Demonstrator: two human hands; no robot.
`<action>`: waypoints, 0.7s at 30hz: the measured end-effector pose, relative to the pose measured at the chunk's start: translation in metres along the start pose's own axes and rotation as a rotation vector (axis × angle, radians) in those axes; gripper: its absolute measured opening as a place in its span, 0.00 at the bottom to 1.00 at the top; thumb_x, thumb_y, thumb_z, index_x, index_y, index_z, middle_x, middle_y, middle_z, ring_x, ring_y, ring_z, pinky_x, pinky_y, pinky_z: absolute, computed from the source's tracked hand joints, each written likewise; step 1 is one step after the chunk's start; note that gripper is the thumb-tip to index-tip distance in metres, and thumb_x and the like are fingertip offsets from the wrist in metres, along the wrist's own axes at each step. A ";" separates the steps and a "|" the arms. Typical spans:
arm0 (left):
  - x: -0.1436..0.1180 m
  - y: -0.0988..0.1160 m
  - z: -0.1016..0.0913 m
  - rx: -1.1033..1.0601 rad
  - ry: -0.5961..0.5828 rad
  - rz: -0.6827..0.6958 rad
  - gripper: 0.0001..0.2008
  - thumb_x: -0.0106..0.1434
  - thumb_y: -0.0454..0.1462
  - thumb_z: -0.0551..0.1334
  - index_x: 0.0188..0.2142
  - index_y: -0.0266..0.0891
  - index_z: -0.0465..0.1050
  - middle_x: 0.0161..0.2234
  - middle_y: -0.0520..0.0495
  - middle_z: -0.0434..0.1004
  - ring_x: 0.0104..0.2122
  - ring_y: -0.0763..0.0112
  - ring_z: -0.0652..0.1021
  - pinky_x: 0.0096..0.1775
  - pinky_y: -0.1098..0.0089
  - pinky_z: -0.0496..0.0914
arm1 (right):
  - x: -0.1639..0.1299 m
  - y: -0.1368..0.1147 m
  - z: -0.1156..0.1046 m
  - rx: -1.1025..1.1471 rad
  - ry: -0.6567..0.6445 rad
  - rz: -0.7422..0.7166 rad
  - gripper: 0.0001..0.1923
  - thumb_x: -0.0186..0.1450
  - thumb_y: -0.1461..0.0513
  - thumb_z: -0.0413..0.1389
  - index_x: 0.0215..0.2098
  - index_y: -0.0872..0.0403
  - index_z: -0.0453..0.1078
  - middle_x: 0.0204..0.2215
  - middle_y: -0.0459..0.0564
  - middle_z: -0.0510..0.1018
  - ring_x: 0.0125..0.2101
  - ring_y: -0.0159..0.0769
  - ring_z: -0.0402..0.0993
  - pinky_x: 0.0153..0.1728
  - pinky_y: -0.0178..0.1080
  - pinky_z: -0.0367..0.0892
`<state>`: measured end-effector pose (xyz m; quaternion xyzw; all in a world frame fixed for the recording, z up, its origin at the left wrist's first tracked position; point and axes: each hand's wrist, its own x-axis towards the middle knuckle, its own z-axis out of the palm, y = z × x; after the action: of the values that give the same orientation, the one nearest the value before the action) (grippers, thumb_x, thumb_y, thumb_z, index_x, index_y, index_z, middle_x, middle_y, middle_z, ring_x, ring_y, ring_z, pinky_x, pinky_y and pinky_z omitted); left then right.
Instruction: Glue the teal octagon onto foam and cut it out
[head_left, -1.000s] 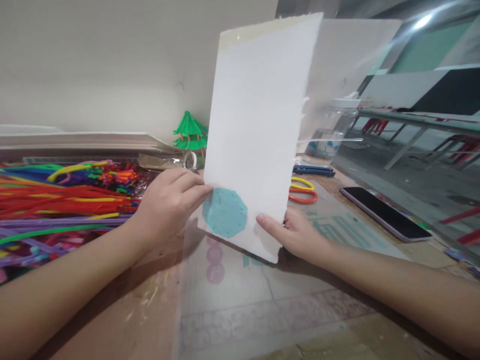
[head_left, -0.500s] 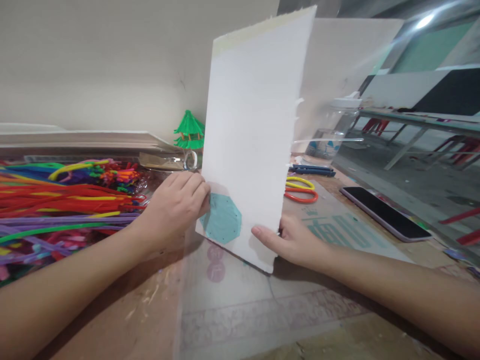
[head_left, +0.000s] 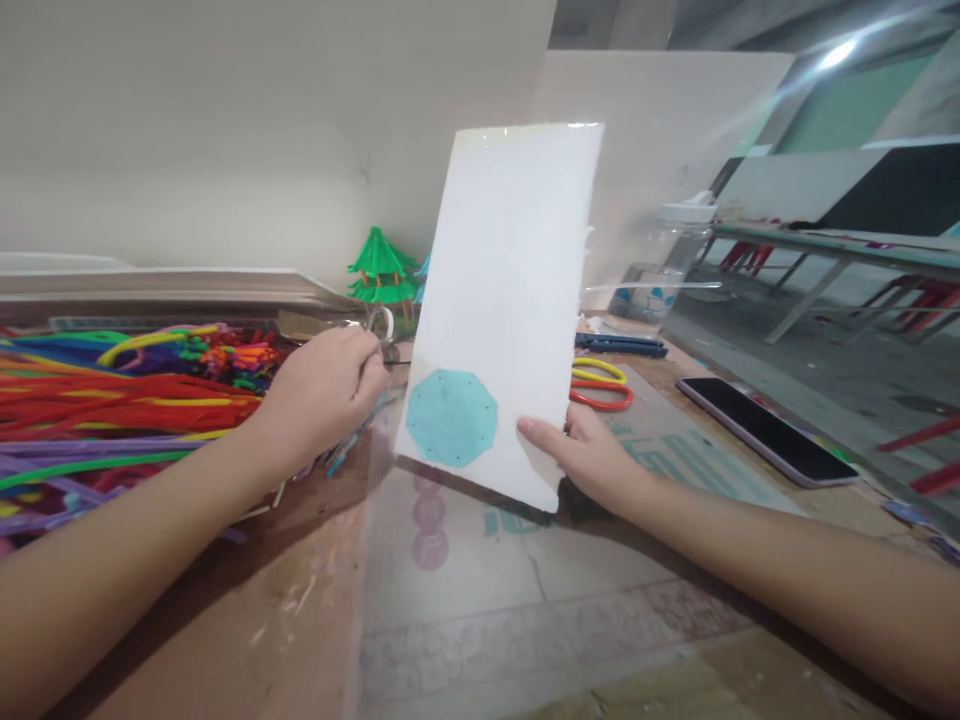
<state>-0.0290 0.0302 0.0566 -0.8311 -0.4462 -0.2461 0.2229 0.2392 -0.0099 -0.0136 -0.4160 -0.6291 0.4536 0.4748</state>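
Logged a brown desk point(head_left: 202, 640), with pale marks at front left. Found a translucent printed sheet point(head_left: 555, 620) lying flat across its middle. Recorded heaped multicoloured pipe cleaners point(head_left: 127, 405) at left. Toward the rear, noted a green tiered model point(head_left: 381, 262) standing upright and, farther right, a clear lidded bottle point(head_left: 660, 265). Nearer, observed a dark blue implement point(head_left: 622, 345), yellow-and-red handle loops point(head_left: 606, 402), and a phone point(head_left: 765, 430) lying screen up.

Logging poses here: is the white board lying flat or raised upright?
Raised, roughly upright with a lean: the right hand holds the white board by its lower right edge, and its top shows higher than the bottle.
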 end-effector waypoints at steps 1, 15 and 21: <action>0.000 0.001 0.000 0.000 -0.020 -0.003 0.13 0.65 0.37 0.49 0.23 0.45 0.56 0.22 0.47 0.66 0.27 0.60 0.71 0.29 0.62 0.63 | 0.000 0.001 0.000 0.018 0.005 0.000 0.20 0.56 0.49 0.63 0.40 0.54 0.76 0.44 0.56 0.84 0.44 0.51 0.81 0.47 0.52 0.75; -0.004 0.008 0.005 -0.643 -0.226 -0.272 0.23 0.68 0.52 0.53 0.49 0.41 0.77 0.44 0.44 0.83 0.44 0.57 0.80 0.47 0.62 0.73 | -0.001 0.002 -0.001 0.090 -0.018 0.001 0.24 0.56 0.45 0.64 0.40 0.54 0.76 0.39 0.54 0.85 0.41 0.49 0.82 0.42 0.49 0.77; -0.006 0.010 0.015 -0.913 -0.278 -0.364 0.24 0.59 0.57 0.64 0.40 0.40 0.78 0.38 0.46 0.83 0.37 0.62 0.80 0.41 0.64 0.75 | -0.003 0.001 -0.001 0.099 -0.043 -0.031 0.27 0.56 0.42 0.64 0.41 0.54 0.76 0.39 0.55 0.85 0.43 0.49 0.81 0.44 0.49 0.76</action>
<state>-0.0203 0.0306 0.0396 -0.7774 -0.4561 -0.3381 -0.2708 0.2407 -0.0119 -0.0153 -0.3725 -0.6222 0.4856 0.4882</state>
